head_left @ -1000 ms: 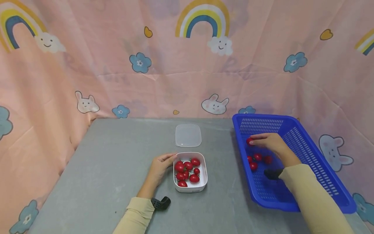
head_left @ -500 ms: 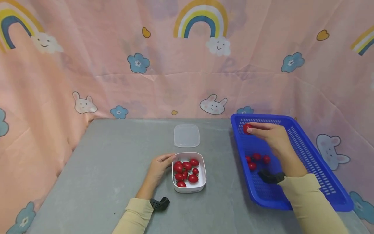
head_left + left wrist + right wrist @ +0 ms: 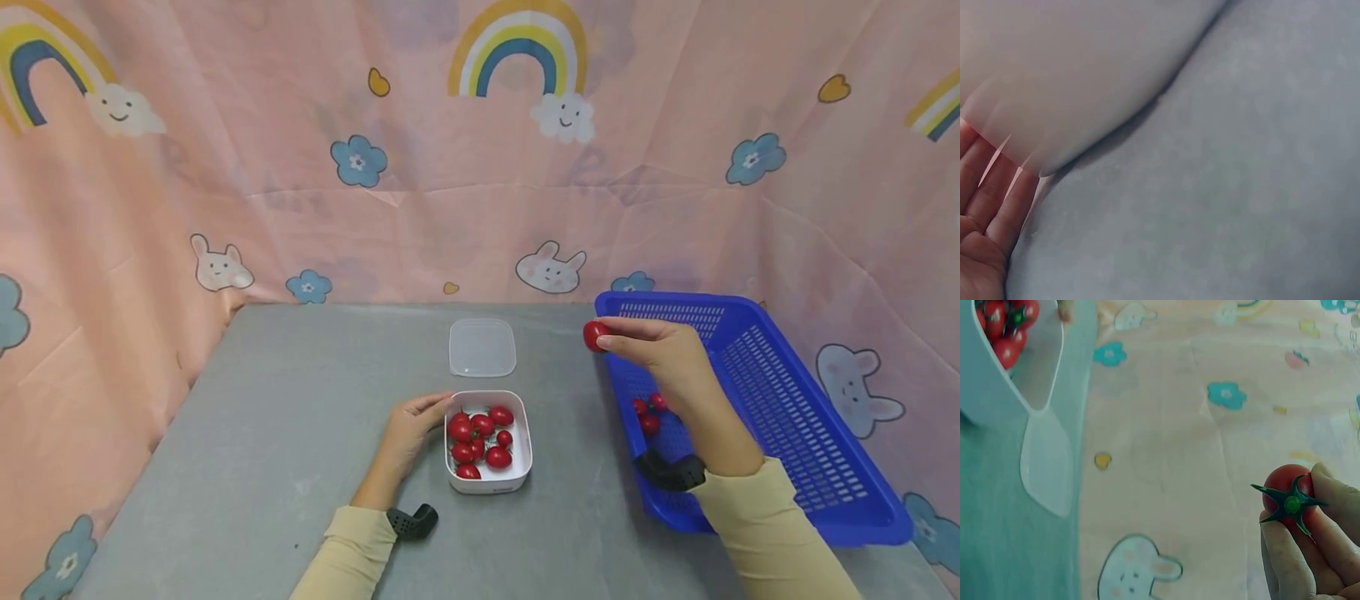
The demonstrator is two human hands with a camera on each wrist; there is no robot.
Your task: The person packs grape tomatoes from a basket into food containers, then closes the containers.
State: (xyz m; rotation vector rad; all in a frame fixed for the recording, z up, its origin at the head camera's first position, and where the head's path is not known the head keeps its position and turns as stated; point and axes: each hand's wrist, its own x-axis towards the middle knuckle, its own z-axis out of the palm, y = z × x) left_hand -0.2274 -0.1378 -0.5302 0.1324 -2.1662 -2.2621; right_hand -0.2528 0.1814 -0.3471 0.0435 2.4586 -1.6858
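Observation:
A cherry tomato (image 3: 596,336) is pinched between the thumb and fingers of my right hand (image 3: 681,362), over the left rim of the blue basket (image 3: 873,532). In the right wrist view, this tomato (image 3: 1283,477) shows its green star-shaped calyx. My left hand (image 3: 403,432) touches the upper left corner of a square white container (image 3: 491,487). Its fingers (image 3: 1013,215) lie nearly straight along the outer wall in the left wrist view. Several cherry tomatoes (image 3: 498,457) lie in the container. More tomatoes (image 3: 650,425) are in the basket, partly hidden by the right hand.
Behind the container, a translucent square lid (image 3: 482,347) lies flat on the grey table (image 3: 315,400). A pink printed curtain (image 3: 420,225) hangs along the back and both sides. Each wrist carries a black camera mount (image 3: 670,472).
My right hand has lifted the tomato from inside the basket and moved it left to the basket's rim. The left hand and the container have stayed in place.

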